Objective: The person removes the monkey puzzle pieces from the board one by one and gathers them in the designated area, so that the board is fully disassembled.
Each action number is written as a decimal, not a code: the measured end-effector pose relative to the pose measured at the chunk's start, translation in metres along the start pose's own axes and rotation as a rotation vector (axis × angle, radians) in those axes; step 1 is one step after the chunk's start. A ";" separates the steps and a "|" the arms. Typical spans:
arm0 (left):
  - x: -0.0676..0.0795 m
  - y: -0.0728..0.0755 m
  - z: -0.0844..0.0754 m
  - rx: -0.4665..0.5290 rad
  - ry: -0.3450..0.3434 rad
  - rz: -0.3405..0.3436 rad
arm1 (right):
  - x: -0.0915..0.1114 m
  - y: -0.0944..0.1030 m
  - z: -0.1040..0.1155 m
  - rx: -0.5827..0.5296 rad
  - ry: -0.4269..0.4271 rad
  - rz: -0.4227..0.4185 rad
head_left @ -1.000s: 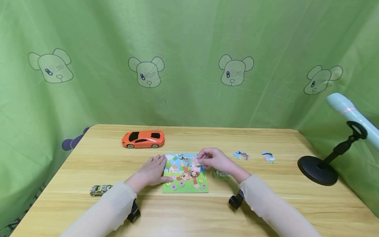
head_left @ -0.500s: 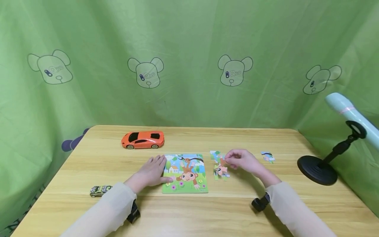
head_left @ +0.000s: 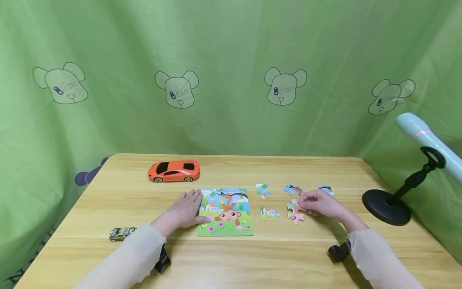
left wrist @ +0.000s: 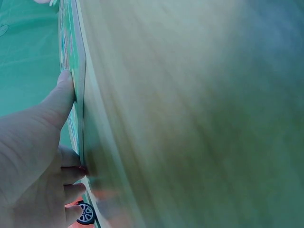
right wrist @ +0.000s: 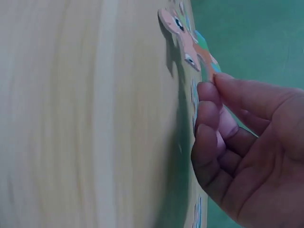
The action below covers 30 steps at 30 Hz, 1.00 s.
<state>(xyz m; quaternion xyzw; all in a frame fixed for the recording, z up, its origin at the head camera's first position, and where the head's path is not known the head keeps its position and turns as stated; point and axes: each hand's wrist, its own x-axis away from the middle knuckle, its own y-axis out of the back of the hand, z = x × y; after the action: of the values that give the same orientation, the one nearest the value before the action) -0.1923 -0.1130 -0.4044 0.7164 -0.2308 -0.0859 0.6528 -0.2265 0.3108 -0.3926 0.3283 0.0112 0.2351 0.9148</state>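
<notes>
A square picture board [head_left: 225, 224], printed with a monkey hanging from a branch, lies flat on the table. My left hand [head_left: 185, 208] rests at its left edge, fingers extended and the thumb laid over the picture. In the left wrist view the thumb [left wrist: 61, 92] presses on the board's edge [left wrist: 81, 95]. To the right, my right hand [head_left: 321, 204] pinches a pinkish jigsaw piece [head_left: 295, 212] between thumb and fingertips. That piece [right wrist: 185, 40] shows part of the monkey's face in the right wrist view, tilted, its shadow on the table.
A jigsaw piece with a house [head_left: 268, 213] lies beside the board. Behind it are a leafy piece [head_left: 262, 189], a branch piece [head_left: 293, 189] and another branch piece [head_left: 325, 189]. An orange toy car [head_left: 174, 171], a small camouflage car [head_left: 122, 233] and a microphone stand [head_left: 387, 207] surround them.
My right hand has moved right from over the board, past the house piece, carrying the monkey-face jigsaw piece, and uncovered the picture's right side. My left hand has stayed put.
</notes>
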 end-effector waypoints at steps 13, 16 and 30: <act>-0.001 -0.001 0.001 -0.004 -0.001 0.001 | 0.002 0.011 -0.018 0.001 -0.072 0.033; -0.001 -0.002 0.001 -0.004 -0.002 -0.001 | 0.002 0.011 -0.020 -0.005 -0.082 0.033; -0.001 -0.003 0.002 -0.001 0.000 0.004 | -0.002 0.010 -0.021 0.065 -0.097 0.012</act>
<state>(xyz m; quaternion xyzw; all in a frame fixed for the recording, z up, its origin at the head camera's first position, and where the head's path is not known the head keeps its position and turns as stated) -0.1935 -0.1136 -0.4074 0.7154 -0.2324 -0.0848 0.6534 -0.2359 0.3296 -0.4035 0.3688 -0.0276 0.2236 0.9018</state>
